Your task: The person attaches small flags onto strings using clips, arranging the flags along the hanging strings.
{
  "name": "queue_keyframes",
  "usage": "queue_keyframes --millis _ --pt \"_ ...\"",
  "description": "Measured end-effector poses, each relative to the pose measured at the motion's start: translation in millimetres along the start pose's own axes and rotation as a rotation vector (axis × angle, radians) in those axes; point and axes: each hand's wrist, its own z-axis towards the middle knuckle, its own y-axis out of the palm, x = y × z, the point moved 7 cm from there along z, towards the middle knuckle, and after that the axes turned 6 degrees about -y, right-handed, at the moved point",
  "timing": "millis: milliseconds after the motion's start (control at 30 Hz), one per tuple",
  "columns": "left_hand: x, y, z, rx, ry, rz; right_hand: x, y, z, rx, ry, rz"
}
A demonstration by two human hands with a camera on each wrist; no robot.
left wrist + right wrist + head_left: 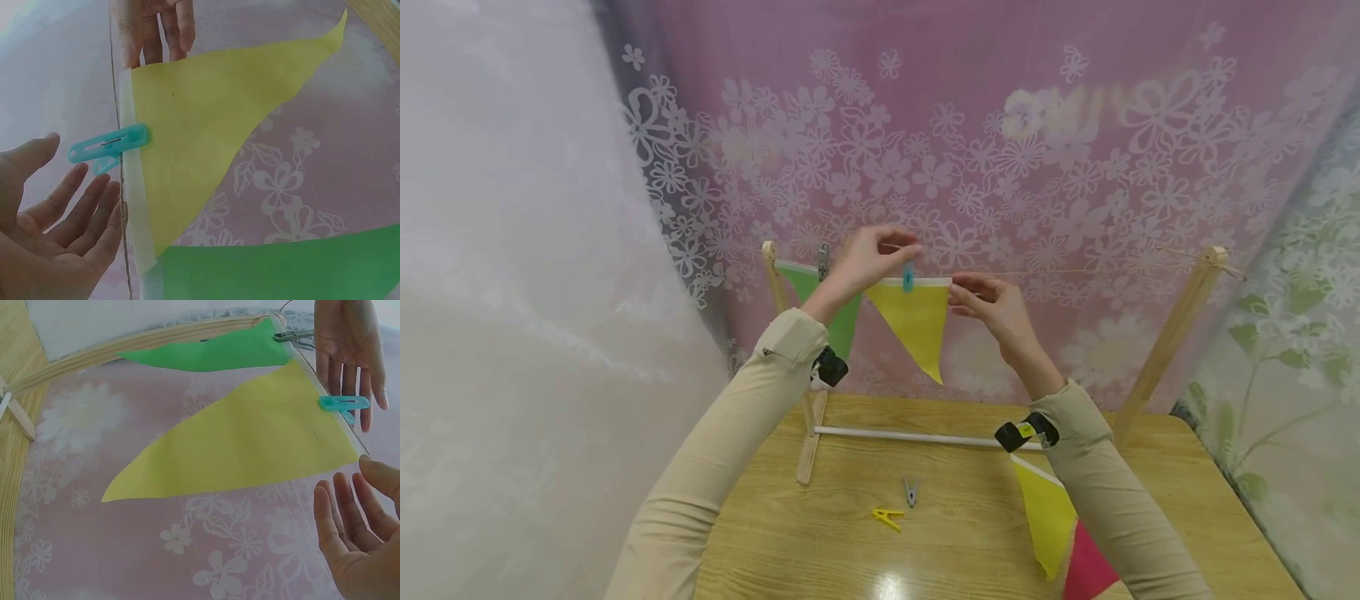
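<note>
A yellow triangular pennant point(917, 321) hangs from a thin string, with a turquoise clothespin point(908, 278) clipped over its white top edge. My left hand point(868, 260) is at the string beside this clothespin; in the left wrist view its thumb and fingers are spread apart, holding nothing. At the pennant's right top corner is my right hand point(996, 310). Its thumb point(375, 469) is at the corner, while the other fingers stand apart from it. To the left, partly behind my left arm, hangs a green pennant point(846, 329) with a metal clothespin point(823, 262).
A wooden left post point(808, 417) and right post point(1172, 342) carry the string, joined below by a white rod point(917, 437). On the table point(820, 533) lie a yellow clothespin point(887, 518), a grey clothespin point(912, 492), another yellow pennant point(1045, 517) and a red pennant point(1086, 562).
</note>
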Motion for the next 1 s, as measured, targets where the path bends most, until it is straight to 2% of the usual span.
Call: queue_keyframes --millis 167,500,700,833,1000 --pt "1.3 -6.7 -1.1 0.086 0.029 -0.015 2.0 -4.0 -2.7 0.002 -0.022 -0.014" --pt "5.0 -16.6 -20.2 0.246 0.221 -0.163 10.1 -18.6 -16.0 0.041 -0.034 -0.037" --pt "1.8 -22.3 -32.4 0.338 0.314 -0.231 16.6 -27.8 -25.2 0.059 -0.034 -0.061" --pt "-6.1 -23.5 -38.3 0.354 0.329 -0.235 20.4 -32.1 -32.5 0.062 -0.036 -0.067" --pt "-22.9 -18.7 -47.2 0.326 0.285 -0.263 25.1 -38.7 -41.1 0.073 -0.047 -0.064"
